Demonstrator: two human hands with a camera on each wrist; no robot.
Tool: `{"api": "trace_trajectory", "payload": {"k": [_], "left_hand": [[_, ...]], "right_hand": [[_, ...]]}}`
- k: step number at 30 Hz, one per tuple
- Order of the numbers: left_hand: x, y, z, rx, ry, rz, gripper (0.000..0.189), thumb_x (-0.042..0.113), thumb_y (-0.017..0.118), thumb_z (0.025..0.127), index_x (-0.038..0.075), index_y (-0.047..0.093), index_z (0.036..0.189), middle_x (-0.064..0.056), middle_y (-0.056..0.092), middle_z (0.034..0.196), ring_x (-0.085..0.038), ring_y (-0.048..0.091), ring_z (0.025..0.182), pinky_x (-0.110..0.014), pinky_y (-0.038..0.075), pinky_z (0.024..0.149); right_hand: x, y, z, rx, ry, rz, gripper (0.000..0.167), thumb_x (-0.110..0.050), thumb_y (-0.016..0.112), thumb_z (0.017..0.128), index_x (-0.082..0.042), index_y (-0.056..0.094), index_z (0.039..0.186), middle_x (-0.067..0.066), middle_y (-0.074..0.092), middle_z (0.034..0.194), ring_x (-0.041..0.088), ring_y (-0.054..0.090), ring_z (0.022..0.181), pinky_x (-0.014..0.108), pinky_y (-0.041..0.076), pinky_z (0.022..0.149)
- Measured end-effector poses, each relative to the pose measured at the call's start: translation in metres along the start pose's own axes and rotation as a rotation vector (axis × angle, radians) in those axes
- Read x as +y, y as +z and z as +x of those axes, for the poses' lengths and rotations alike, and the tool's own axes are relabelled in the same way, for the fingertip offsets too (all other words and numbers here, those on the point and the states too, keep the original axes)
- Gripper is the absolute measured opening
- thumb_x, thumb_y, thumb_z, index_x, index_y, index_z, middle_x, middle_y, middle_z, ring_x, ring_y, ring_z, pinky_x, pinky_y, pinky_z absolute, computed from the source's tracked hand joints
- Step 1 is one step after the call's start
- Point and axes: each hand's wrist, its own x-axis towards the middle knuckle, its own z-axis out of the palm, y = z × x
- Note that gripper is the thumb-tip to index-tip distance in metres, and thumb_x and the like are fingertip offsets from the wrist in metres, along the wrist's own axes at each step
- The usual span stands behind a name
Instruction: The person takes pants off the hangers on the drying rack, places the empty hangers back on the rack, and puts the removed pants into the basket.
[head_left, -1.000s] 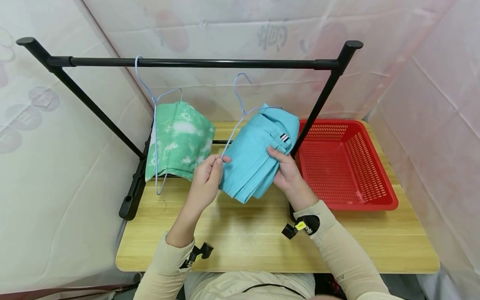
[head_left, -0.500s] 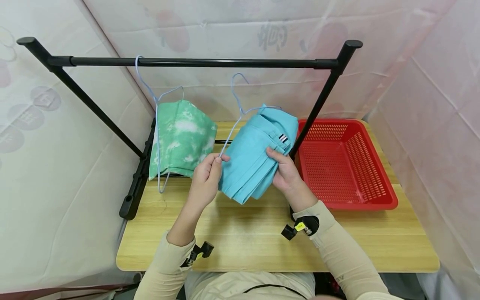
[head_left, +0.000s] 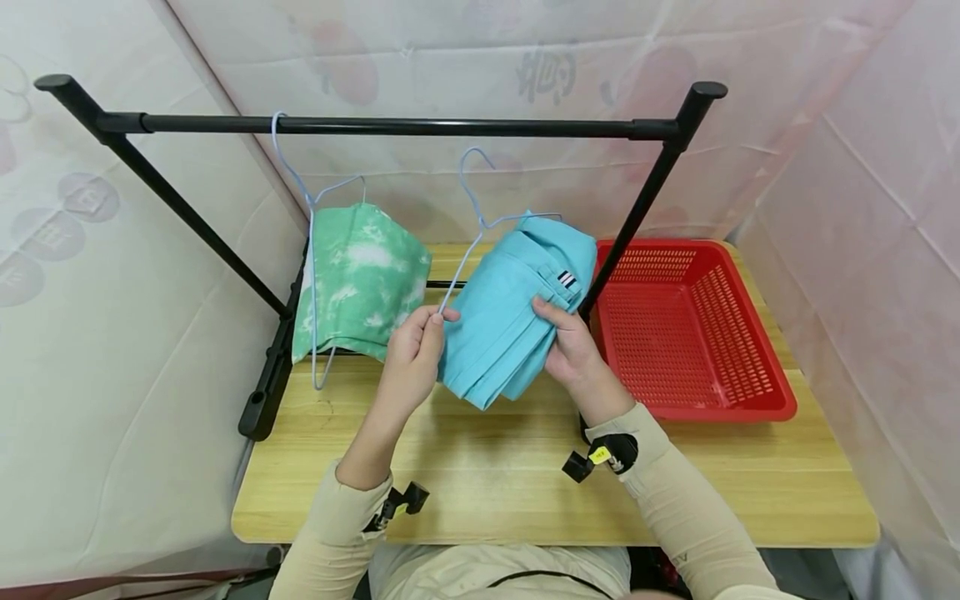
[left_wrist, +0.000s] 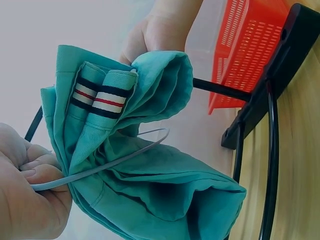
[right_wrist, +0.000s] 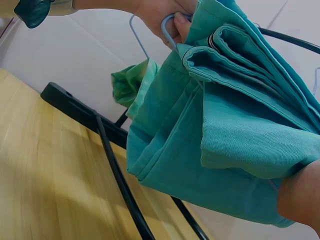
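Note:
My left hand (head_left: 414,354) pinches the lower left end of a pale blue wire hanger (head_left: 465,265), whose hook stands free below the rail. A folded turquoise garment (head_left: 502,325) with a small striped tab hangs over the hanger. My right hand (head_left: 573,350) holds that garment from its right side, thumb on the front; its other fingers are hidden behind the cloth. In the left wrist view, the garment (left_wrist: 125,155) shows thick layered folds and two striped bands, and the hanger wire passes between the left thumb and fingers. The right wrist view shows the left hand (right_wrist: 165,15) at the hanger's bent end.
A black rack's top rail (head_left: 390,125) runs above both hands. Left of them, a green and white garment (head_left: 367,283) hangs on another pale blue hanger (head_left: 312,292). A red perforated basket (head_left: 675,350) sits at the right on the wooden table (head_left: 480,492).
The hanger's hook has shifted slightly left, and the turquoise garment a little with it. The green garment sways slightly. Both hands keep their holds.

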Motion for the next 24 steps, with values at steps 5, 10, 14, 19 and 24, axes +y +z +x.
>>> {"api": "trace_trajectory", "payload": {"k": [5,10,14,19,24], "left_hand": [[-0.024,0.001,0.005,0.027,-0.002,0.007,0.032,0.012,0.038,0.109,-0.007,0.063,0.116,-0.003,0.034,0.057,-0.009,0.028,0.044,-0.023,0.026,0.045],[-0.029,0.001,0.006,0.040,0.013,-0.014,0.032,0.019,0.040,0.109,-0.001,0.065,0.114,-0.004,0.035,0.056,-0.012,0.029,0.044,-0.024,0.026,0.043],[-0.030,0.002,0.006,0.044,0.021,-0.025,0.031,0.019,0.040,0.109,0.001,0.065,0.112,-0.003,0.034,0.055,-0.013,0.028,0.044,-0.025,0.026,0.042],[-0.031,0.002,0.006,0.048,0.022,-0.028,0.030,0.017,0.040,0.109,0.001,0.065,0.112,-0.004,0.035,0.055,-0.014,0.028,0.044,-0.026,0.026,0.042],[-0.034,0.001,0.007,0.049,0.001,-0.013,0.031,0.020,0.039,0.109,0.003,0.066,0.112,-0.004,0.036,0.056,-0.013,0.029,0.043,-0.025,0.026,0.042]], "right_hand": [[0.001,-0.002,0.001,-0.020,-0.006,-0.003,0.034,0.001,0.037,0.104,-0.018,0.044,0.132,0.000,0.053,0.130,0.013,0.055,0.119,0.026,0.042,0.106],[0.002,-0.002,0.000,-0.025,0.001,-0.001,0.035,0.001,0.036,0.104,-0.018,0.043,0.132,0.000,0.052,0.131,0.014,0.054,0.120,0.026,0.042,0.107],[0.003,-0.002,0.000,-0.019,0.006,-0.004,0.036,0.001,0.036,0.104,-0.018,0.044,0.133,0.000,0.052,0.131,0.014,0.054,0.121,0.026,0.041,0.107],[0.003,-0.002,0.000,-0.015,0.000,-0.002,0.036,0.001,0.036,0.103,-0.017,0.044,0.133,0.000,0.052,0.131,0.014,0.054,0.120,0.027,0.042,0.107],[0.004,-0.002,0.000,-0.001,-0.007,-0.005,0.037,0.001,0.037,0.103,-0.018,0.043,0.135,-0.001,0.052,0.132,0.013,0.055,0.121,0.026,0.041,0.108]]}}
